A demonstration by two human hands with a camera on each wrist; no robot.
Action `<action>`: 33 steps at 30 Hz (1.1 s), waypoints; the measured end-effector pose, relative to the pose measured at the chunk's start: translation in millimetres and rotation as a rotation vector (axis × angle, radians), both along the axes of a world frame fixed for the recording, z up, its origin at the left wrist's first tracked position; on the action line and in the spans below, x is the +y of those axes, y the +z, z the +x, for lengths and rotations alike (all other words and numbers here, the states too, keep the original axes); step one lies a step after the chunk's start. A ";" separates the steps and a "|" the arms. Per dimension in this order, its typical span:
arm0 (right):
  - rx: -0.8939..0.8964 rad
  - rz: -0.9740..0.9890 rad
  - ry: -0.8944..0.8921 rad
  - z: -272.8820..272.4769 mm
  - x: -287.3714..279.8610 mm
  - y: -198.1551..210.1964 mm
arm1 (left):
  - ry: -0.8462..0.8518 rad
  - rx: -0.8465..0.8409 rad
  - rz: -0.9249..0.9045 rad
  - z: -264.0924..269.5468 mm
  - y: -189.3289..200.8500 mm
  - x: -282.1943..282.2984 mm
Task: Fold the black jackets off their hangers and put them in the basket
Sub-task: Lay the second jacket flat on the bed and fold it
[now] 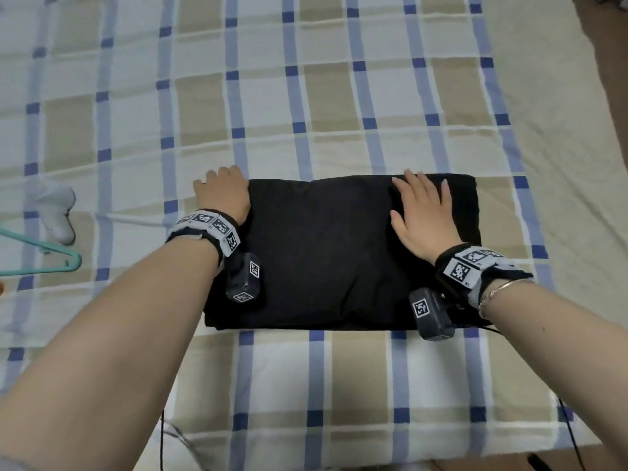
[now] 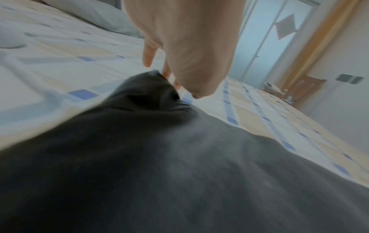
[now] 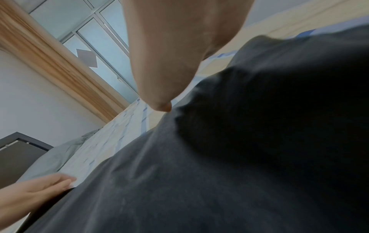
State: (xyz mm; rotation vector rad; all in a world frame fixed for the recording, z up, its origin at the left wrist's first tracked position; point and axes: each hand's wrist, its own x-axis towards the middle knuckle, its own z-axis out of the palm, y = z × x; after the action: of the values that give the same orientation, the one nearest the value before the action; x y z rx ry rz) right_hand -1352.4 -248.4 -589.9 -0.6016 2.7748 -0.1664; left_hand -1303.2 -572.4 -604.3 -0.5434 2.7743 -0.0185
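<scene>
A black jacket point(image 1: 339, 253), already off its hanger and folded into a compact rectangle, is seen lying on the checked bed point(image 1: 306, 96) near its front edge. The left hand point(image 1: 222, 195) is set against the bundle's left edge, fingers curled down onto the sheet; whether its grip pinches the cloth cannot be told. The right hand point(image 1: 421, 215) is laid flat on the jacket's right half, fingers spread and pressing. A teal hanger point(image 1: 44, 253) is left bare at the bed's left edge, beside a white object point(image 1: 57, 212). The folding of this jacket is judged all but done; the lift into the basket remains, and no basket or further jacket is shown.
</scene>
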 end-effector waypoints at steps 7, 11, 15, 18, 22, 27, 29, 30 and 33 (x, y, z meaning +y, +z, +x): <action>-0.021 0.014 0.019 -16.6 -39.0 -19.7 | 0.163 0.003 0.049 -5.6 -18.9 -40.5; -0.071 0.071 -0.037 -19.7 -46.9 -34.1 | 0.208 0.113 0.148 -3.1 -22.5 -58.0; -0.100 0.148 -0.078 -19.6 -47.3 -45.4 | 0.347 0.127 0.206 0.4 -28.1 -56.9; -0.097 0.122 -0.093 -18.5 -45.8 -45.9 | 0.454 0.172 0.287 6.2 -33.3 -57.0; -0.098 0.045 -0.049 -8.6 -42.8 -35.2 | 0.615 0.163 0.418 31.0 -30.7 -55.3; -0.020 -0.023 0.194 36.3 -44.4 -18.1 | 0.736 -0.023 0.425 80.3 -30.3 -32.3; 0.014 -0.013 0.327 63.7 -43.5 -16.4 | 0.733 -0.010 0.506 94.4 -34.3 -20.3; 0.025 0.000 0.379 76.2 -42.2 -17.5 | 0.723 0.004 0.548 98.8 -35.5 -15.5; 0.037 0.066 0.408 101.6 -34.5 -24.7 | 0.744 -0.007 0.630 106.3 -32.0 -9.5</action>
State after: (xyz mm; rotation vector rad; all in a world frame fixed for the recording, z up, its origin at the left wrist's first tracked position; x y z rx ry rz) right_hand -1250.8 -282.9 -614.5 -1.1419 2.6099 0.0256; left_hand -1197.0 -581.9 -636.3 -1.3033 2.2066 0.9571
